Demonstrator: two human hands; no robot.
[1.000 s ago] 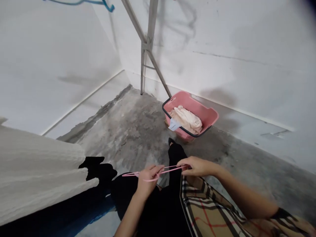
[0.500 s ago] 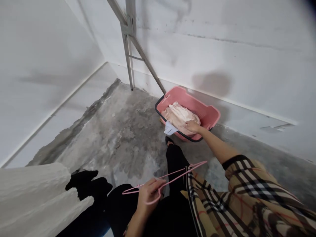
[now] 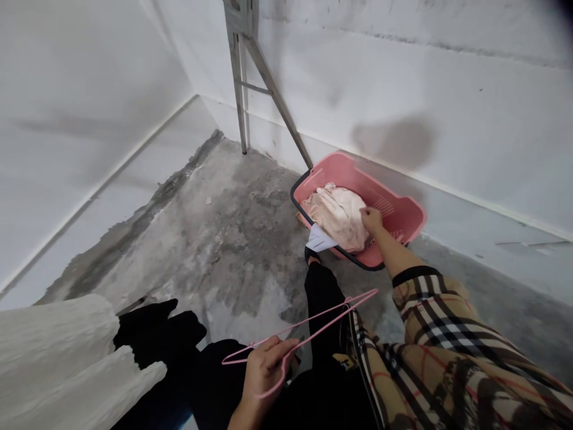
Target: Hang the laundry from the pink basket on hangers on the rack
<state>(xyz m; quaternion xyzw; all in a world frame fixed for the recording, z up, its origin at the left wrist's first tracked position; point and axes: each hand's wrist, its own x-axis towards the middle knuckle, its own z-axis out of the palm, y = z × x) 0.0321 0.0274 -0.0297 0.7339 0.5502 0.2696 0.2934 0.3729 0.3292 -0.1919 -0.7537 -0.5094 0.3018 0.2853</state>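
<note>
ok so from my end on the head cam, quick count: two hands, one pink hanger [image 3: 308, 334], one pink laundry basket [image 3: 396, 209], one peach cloth [image 3: 333, 218] bunched inside it, and one small pale tag [image 3: 320, 239] poking out over the basket's near rim. the basket sits right of centre against the wall.

the left hand [image 3: 266, 373] is low in the frame, closed around the hanger's lower end, with the rest of the hanger angling up and right. the right hand [image 3: 372, 220] is reaching out of a plaid sleeve [image 3: 439, 334] with its fingers [image 3: 364, 214] on the right side of the cloth. they're curled a bit, but i can't tell if they're actually gripping it.

also one metal a-frame stand [image 3: 250, 60] at upper centre, one white garment [image 3: 54, 364] at lower left with black fabric [image 3: 156, 328] beside it.

versus the last frame, the right hand has moved from the cloth's near edge over to its right side, and the basket sits further right in view. the left hand has the hanger the same way.
</note>
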